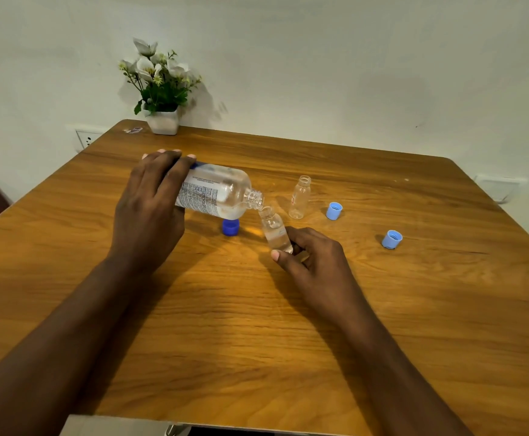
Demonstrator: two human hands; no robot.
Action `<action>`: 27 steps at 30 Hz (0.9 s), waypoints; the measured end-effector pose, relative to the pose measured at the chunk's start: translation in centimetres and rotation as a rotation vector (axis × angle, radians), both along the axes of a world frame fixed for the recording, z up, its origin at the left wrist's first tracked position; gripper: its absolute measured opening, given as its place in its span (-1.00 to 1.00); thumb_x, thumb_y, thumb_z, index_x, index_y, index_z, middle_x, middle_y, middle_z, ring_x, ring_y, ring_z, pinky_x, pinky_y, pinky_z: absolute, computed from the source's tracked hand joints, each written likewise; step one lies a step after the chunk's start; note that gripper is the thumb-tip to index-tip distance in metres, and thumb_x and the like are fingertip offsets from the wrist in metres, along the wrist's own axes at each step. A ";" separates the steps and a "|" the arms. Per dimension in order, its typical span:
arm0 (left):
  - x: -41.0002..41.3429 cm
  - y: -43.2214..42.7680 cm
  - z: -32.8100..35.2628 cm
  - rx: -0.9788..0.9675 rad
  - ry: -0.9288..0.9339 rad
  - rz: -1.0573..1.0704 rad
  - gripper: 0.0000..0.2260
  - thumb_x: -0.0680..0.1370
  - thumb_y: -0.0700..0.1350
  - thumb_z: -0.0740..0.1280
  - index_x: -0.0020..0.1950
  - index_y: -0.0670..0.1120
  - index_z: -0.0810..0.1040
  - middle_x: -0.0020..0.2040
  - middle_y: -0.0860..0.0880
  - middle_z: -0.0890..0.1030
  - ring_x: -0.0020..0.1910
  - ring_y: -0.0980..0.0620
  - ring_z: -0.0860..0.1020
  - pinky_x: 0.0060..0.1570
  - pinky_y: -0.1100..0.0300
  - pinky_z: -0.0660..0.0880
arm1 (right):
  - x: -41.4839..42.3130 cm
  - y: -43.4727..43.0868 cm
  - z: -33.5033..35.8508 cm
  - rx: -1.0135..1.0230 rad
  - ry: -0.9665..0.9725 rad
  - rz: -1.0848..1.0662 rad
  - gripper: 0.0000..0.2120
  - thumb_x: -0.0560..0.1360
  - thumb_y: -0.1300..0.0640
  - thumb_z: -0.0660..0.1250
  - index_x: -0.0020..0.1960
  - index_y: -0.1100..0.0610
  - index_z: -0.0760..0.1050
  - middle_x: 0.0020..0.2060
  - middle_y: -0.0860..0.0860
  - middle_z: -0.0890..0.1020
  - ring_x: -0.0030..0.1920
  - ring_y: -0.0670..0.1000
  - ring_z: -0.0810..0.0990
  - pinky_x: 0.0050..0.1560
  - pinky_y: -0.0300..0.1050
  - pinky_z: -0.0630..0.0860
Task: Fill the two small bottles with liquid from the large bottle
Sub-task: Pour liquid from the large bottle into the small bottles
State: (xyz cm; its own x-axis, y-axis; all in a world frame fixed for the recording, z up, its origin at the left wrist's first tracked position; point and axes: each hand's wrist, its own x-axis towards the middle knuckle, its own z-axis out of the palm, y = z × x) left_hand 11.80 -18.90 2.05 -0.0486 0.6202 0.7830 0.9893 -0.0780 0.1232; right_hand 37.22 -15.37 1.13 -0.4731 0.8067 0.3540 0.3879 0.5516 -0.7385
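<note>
A: Where is the large bottle now?

B: Above the table, approx. in the middle, nearer the far edge. The left hand is wrapped around its base end and tips it, so the neck is just over the mouth of one small bottle. The right hand pinches this small bottle low on its body, w/ thumb in front, tilted a bit toward the neck.

A: How will they handle?

B: I think both are light clear plastic, stiff enough, but slippery if liquid runs outside. Better to hold the big one at the wide labelled part, the small one near the bottom, so the mouth stays free.

A: Count, pls.

B: 1 large bottle; 2 small bottles, the second small bottle stands open and looks empty, toward the far edge. Caps: 3, i.e. 1 dark blue cap under the large bottle and 2 light blue caps on the right side.
</note>
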 end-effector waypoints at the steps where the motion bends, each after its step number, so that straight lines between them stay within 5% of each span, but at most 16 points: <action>1: 0.0 0.0 0.0 -0.002 -0.001 -0.001 -0.41 0.39 -0.45 0.38 0.41 -0.24 0.38 0.31 -0.27 0.45 0.34 -0.21 0.35 0.36 -0.10 0.33 | 0.0 0.0 0.0 -0.001 0.001 -0.001 -0.81 0.50 0.09 0.38 0.12 0.00 0.59 -0.15 -0.09 0.59 -0.11 -0.10 0.55 -0.11 -0.10 0.50; 27: 0.1 0.0 -0.1 0.002 0.000 0.002 -0.43 0.40 -0.44 0.35 0.41 -0.24 0.38 0.31 -0.27 0.45 0.34 -0.24 0.36 0.36 -0.14 0.33 | 0.0 0.1 -0.1 0.016 0.000 0.005 -0.85 0.50 0.11 0.39 0.08 0.04 0.60 -0.19 -0.09 0.58 -0.13 -0.08 0.55 -0.13 -0.12 0.49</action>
